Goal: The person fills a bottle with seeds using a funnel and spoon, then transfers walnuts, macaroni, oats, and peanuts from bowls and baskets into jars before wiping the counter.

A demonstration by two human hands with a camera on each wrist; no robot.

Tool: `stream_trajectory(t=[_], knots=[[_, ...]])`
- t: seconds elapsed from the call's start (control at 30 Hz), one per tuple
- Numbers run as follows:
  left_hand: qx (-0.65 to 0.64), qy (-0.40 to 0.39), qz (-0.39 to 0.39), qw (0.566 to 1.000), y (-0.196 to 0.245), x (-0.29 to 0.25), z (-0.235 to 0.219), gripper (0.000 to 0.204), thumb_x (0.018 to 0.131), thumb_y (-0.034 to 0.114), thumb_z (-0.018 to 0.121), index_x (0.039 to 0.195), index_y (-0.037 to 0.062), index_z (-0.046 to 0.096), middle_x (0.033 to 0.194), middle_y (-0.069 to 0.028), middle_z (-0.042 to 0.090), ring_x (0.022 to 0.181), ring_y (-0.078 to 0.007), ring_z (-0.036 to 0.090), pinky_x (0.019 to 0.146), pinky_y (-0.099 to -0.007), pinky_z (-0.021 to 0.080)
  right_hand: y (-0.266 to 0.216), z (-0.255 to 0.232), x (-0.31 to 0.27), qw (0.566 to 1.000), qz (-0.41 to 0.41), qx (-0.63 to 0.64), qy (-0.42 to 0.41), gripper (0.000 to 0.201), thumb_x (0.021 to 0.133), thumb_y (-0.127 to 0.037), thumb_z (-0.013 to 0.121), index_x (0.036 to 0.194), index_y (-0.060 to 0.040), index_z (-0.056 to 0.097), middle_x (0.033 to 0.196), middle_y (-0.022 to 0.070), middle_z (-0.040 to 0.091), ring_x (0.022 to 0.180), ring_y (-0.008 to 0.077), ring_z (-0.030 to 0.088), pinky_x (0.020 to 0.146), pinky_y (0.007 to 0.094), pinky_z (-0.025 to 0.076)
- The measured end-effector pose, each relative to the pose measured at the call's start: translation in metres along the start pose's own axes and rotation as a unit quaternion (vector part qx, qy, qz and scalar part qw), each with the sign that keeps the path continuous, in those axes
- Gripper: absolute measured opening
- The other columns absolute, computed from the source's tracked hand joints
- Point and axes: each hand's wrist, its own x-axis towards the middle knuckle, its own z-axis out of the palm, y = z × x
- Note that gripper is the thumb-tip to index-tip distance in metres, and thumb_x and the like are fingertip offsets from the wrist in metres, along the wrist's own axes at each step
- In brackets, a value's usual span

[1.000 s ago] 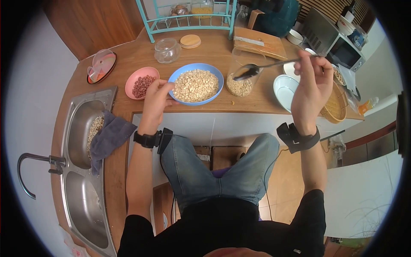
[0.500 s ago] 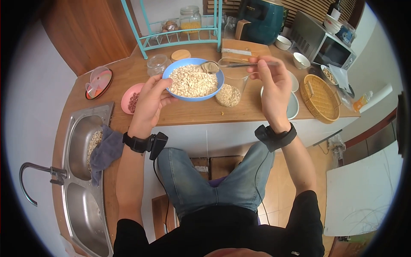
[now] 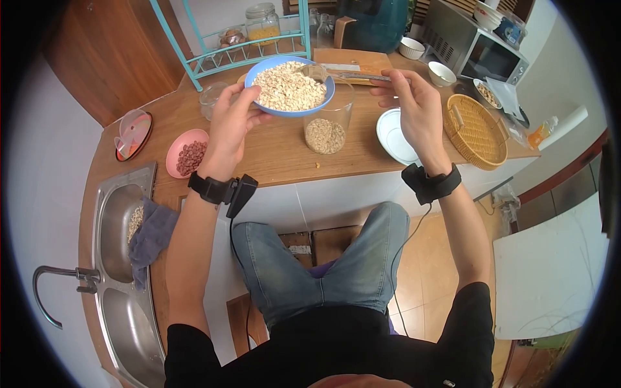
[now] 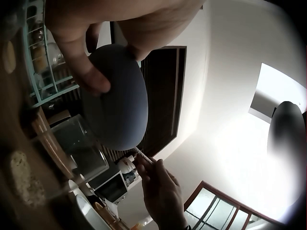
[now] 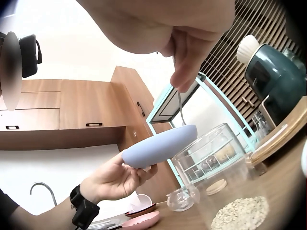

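My left hand (image 3: 229, 123) grips the left rim of a blue bowl (image 3: 294, 112), thumb at the rim and fingers beneath. Flaked oats (image 3: 284, 87) fill the bowl, which is held up off the counter and tilts a little in the right wrist view. Between the thumb and fingers of my right hand (image 3: 422, 113) is the handle of a metal spoon (image 3: 363, 76); its head lies at the right side of the oats. A clear container (image 5: 184, 165) with oats in its bottom stands just below the bowl's right edge, its mouth partly overlapped in the head view.
A pink bowl (image 3: 173, 147) of reddish beans or nuts sits at left, near the sink (image 3: 107, 226) with a grey cloth (image 3: 152, 229). At right are a white bowl (image 3: 396, 136) and a wicker basket (image 3: 475, 129). Behind stand a turquoise rack (image 3: 242, 61) and a cutting board (image 3: 365, 61).
My left hand has lifted the blue bowl from the counter, up to the clear container's mouth. The spoon has gone from over the container to the oats in the bowl.
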Motion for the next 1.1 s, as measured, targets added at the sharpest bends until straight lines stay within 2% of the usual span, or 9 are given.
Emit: stream_trajectory(t=[0.23, 0.33, 0.53, 0.63, 0.73, 0.83, 0.93, 1.1], knots=[[0.051, 0.008, 0.009, 0.999, -0.002, 0.028, 0.004, 0.045, 0.092, 0.026, 0.063, 0.124, -0.0021, 0.049, 0.112, -0.0120, 0.061, 0.095, -0.0186, 0.064, 0.082, -0.0313, 0.053, 0.002, -0.009, 0.003, 0.998, -0.047, -0.035, 0.002, 0.029, 0.101, -0.017, 0.051, 0.109, 0.0073, 0.065, 0.099, 0.0129, 0.072, 0.088, 0.0190, 0.072, 0.068, 0.0282, 0.059], [0.066, -0.005, 0.013, 0.998, 0.001, 0.034, 0.005, 0.053, 0.091, 0.024, 0.064, 0.129, -0.0057, 0.043, 0.112, -0.0178, 0.061, 0.093, -0.0236, 0.067, 0.078, -0.0325, 0.056, 0.003, -0.008, 0.001, 0.994, -0.093, -0.058, 0.008, 0.026, 0.100, -0.014, 0.053, 0.110, 0.0055, 0.066, 0.094, 0.0119, 0.073, 0.083, 0.0183, 0.072, 0.066, 0.0280, 0.059], [0.105, -0.026, 0.001, 0.994, 0.001, 0.047, -0.001, 0.050, 0.092, 0.027, 0.064, 0.129, -0.0015, 0.046, 0.115, -0.0135, 0.060, 0.097, -0.0222, 0.064, 0.079, -0.0339, 0.055, 0.006, -0.010, -0.007, 0.976, -0.157, -0.150, -0.021, 0.022, 0.098, -0.013, 0.055, 0.107, 0.0031, 0.067, 0.082, 0.0111, 0.073, 0.071, 0.0180, 0.072, 0.064, 0.0267, 0.058], [0.106, -0.030, -0.017, 0.994, 0.002, 0.047, 0.000, 0.048, 0.092, 0.028, 0.063, 0.129, 0.0003, 0.048, 0.116, -0.0121, 0.059, 0.101, -0.0220, 0.062, 0.083, -0.0354, 0.055, 0.009, -0.010, -0.008, 0.972, -0.146, -0.181, -0.019, 0.022, 0.098, -0.015, 0.056, 0.105, 0.0024, 0.067, 0.082, 0.0113, 0.073, 0.069, 0.0184, 0.071, 0.062, 0.0270, 0.057], [0.082, -0.028, -0.014, 0.996, 0.003, 0.044, 0.006, 0.048, 0.092, 0.028, 0.062, 0.128, -0.0002, 0.048, 0.116, -0.0135, 0.059, 0.103, -0.0233, 0.062, 0.088, -0.0376, 0.054, 0.011, -0.006, -0.006, 0.983, -0.115, -0.145, 0.015, 0.023, 0.098, -0.017, 0.057, 0.105, 0.0020, 0.067, 0.084, 0.0112, 0.073, 0.072, 0.0169, 0.071, 0.061, 0.0274, 0.056], [0.009, -0.074, -0.056, 0.996, 0.001, 0.047, 0.003, 0.050, 0.092, 0.030, 0.061, 0.130, -0.0003, 0.047, 0.119, -0.0153, 0.058, 0.108, -0.0262, 0.061, 0.091, -0.0397, 0.053, 0.016, 0.000, 0.003, 0.996, -0.055, -0.040, 0.051, 0.028, 0.099, -0.021, 0.057, 0.104, 0.0047, 0.066, 0.088, 0.0127, 0.073, 0.075, 0.0165, 0.071, 0.064, 0.0272, 0.056], [-0.043, -0.087, -0.099, 0.990, -0.002, 0.043, 0.004, 0.043, 0.093, 0.030, 0.058, 0.125, 0.0024, 0.051, 0.122, -0.0140, 0.059, 0.112, -0.0247, 0.060, 0.095, -0.0399, 0.050, 0.030, 0.002, 0.015, 0.995, 0.029, 0.082, 0.058, 0.034, 0.101, -0.024, 0.053, 0.104, 0.0078, 0.064, 0.091, 0.0145, 0.071, 0.078, 0.0167, 0.069, 0.071, 0.0268, 0.056], [-0.082, -0.059, -0.094, 0.990, -0.004, 0.028, 0.008, 0.047, 0.092, 0.031, 0.060, 0.128, 0.0019, 0.048, 0.120, -0.0151, 0.058, 0.112, -0.0248, 0.059, 0.098, -0.0394, 0.050, 0.034, 0.011, 0.019, 0.983, 0.082, 0.157, 0.047, 0.036, 0.102, -0.025, 0.048, 0.101, 0.0091, 0.061, 0.092, 0.0181, 0.069, 0.081, 0.0192, 0.069, 0.075, 0.0281, 0.056]])
